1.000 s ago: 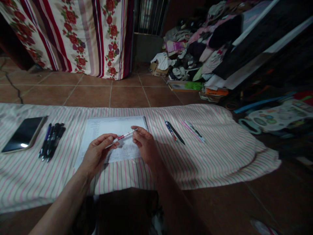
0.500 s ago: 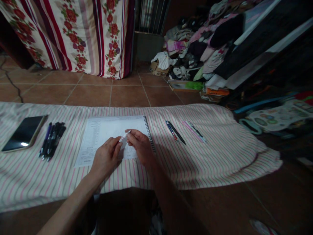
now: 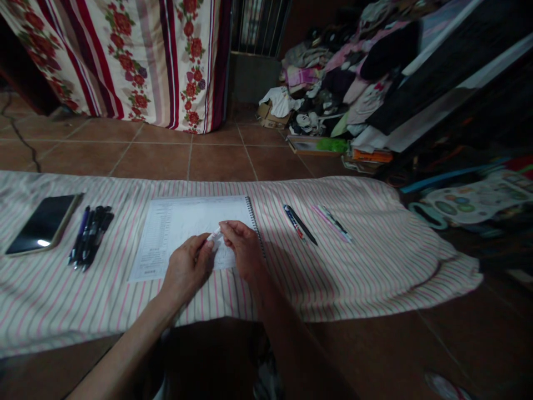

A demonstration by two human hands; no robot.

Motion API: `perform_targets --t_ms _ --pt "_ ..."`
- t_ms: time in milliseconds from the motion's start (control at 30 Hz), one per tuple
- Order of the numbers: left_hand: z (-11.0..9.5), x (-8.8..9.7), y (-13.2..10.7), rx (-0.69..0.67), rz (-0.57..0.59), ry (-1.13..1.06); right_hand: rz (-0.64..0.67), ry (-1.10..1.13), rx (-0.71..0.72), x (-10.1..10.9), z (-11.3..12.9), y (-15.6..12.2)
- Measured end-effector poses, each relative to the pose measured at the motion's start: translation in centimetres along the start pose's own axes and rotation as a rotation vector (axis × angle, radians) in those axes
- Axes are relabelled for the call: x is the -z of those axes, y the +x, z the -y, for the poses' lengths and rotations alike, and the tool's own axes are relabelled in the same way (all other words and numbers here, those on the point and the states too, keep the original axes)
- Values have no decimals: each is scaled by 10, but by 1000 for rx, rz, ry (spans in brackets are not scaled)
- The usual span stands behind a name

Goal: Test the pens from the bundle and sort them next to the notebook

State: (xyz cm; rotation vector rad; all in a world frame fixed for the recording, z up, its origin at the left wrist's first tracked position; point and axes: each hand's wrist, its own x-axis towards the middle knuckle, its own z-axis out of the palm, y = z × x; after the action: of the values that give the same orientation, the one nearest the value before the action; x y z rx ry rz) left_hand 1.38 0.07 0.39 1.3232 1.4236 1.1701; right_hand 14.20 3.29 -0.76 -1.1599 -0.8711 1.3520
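Over a spiral notebook [image 3: 195,214] with a printed page, my left hand [image 3: 189,266] pinches a slim white pen [image 3: 215,234] by its lower part. My right hand [image 3: 242,244] closes its thumb and fingers on the pen's other end, hiding the tip. Only a short stretch of the pen shows between the two hands. Right of the notebook lie a patterned pen [image 3: 293,223] and a black pen [image 3: 303,225] side by side. Farther right are a pink pen [image 3: 330,223] and a dark-and-white pen [image 3: 335,223].
A striped cloth [image 3: 375,266] covers the low surface. At its left lie a phone [image 3: 44,223] and a bunch of several dark pens [image 3: 90,238]. Beyond are a tiled floor, a floral curtain [image 3: 145,61] and a heap of clothes [image 3: 328,78].
My right hand's fingers have slid over the pen's end, so its shiny tip no longer shows. Both hands sit slightly farther right in the view.
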Motion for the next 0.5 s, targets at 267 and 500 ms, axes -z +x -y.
perform_targets --t_ms 267,500 --pt "-14 13 7 481 249 -582 -71 24 -24 9 3 5" --pt "-3 4 4 329 272 -399 30 -48 -13 6 2 0"
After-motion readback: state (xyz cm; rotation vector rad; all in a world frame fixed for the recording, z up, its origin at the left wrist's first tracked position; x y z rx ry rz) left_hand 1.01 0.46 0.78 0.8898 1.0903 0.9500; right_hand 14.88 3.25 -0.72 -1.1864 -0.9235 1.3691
